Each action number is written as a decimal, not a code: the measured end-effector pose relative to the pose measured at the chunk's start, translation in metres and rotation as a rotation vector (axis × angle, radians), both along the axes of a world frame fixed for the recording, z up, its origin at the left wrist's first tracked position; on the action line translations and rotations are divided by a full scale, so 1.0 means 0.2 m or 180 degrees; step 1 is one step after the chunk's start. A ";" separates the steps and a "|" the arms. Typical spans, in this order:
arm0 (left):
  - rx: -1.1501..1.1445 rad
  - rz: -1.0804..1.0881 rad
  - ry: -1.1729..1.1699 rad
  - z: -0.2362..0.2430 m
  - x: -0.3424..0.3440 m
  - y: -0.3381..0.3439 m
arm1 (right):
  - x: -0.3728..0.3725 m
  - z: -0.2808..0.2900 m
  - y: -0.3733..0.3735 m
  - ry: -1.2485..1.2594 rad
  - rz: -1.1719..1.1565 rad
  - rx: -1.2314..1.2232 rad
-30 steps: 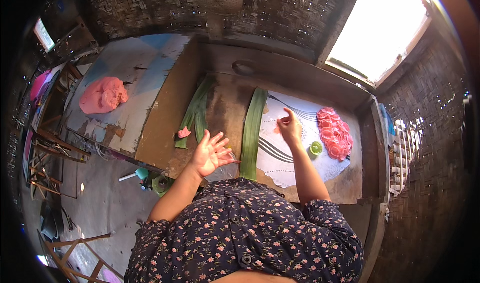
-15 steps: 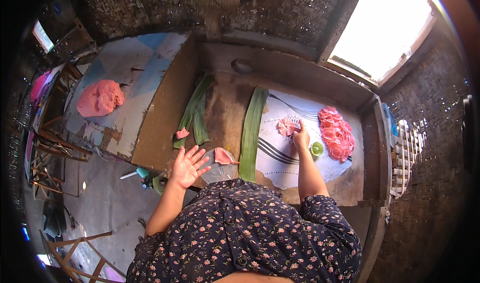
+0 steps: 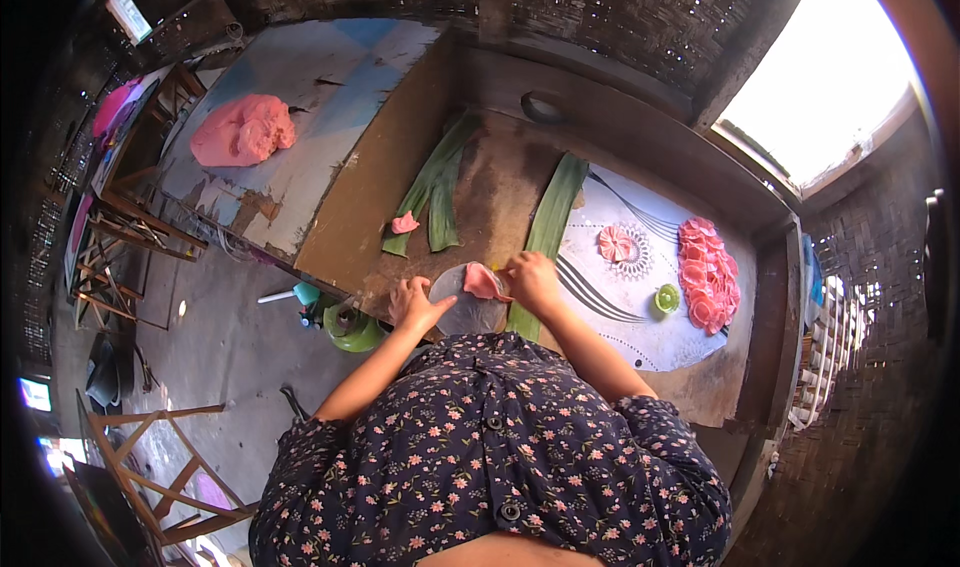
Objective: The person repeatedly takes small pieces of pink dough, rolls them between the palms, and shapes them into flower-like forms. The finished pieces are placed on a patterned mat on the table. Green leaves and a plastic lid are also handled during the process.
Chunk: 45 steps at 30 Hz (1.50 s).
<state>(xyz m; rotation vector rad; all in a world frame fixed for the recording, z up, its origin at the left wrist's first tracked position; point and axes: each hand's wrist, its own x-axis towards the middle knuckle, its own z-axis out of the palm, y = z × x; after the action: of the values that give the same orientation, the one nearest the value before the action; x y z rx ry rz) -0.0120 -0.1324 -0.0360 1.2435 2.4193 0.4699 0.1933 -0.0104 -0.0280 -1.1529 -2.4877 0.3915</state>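
Note:
A round clear plastic sheet (image 3: 470, 315) lies at the near edge of the wooden surface, with a flattened piece of pink dough (image 3: 481, 281) on it. My left hand (image 3: 418, 305) is at the sheet's left edge, fingers apart and slightly bent, with nothing seen in it. My right hand (image 3: 532, 281) is just right of the dough, above a long green leaf strip (image 3: 556, 207). Its fingers are bent together, and what they hold, if anything, is hidden. A pleated pink round (image 3: 614, 244) sits on the white patterned sheet (image 3: 600, 307), apart from both hands.
Right of it stand a small green cup (image 3: 666, 301) and a heap of thin pink rounds (image 3: 708, 277). A pink lump (image 3: 404, 223) rests on a split leaf (image 3: 440, 187). A large pink dough mass (image 3: 243, 131) lies on the raised left board (image 3: 330, 97). Wooden sides (image 3: 620, 117) border the surface.
My right hand has left the pleated pink round and moved left to beside the dough on the plastic. My left hand has turned over and come to the sheet's edge. The view has shifted.

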 end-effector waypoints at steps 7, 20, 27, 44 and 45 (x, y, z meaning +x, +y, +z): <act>-0.0254 -0.0430 0.0229 0.01 0.03 0.05 | -0.22 -0.03 -0.08 0.0079 -0.0268 -0.0491; 0.1219 -0.1378 -0.1524 0.49 -0.07 0.27 | 0.23 0.11 0.01 0.2693 -0.0604 -0.3828; 0.1039 -0.1559 -0.1919 0.64 -0.07 0.35 | 0.11 0.23 -0.10 0.3102 0.0084 -0.4083; 0.0244 -0.5280 0.0848 -0.03 0.30 0.19 | 0.24 0.08 -0.01 -0.0279 -0.0679 -0.1685; 0.0266 -0.5362 0.1082 -0.02 0.31 0.20 | 0.25 0.04 -0.02 -0.0304 -0.0585 -0.0975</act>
<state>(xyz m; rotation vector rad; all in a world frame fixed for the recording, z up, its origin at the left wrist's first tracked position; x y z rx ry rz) 0.0495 -0.0919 -0.0401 2.8314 0.7533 -0.1953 0.2423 -0.0145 -0.0210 -1.5385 -2.4319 0.6975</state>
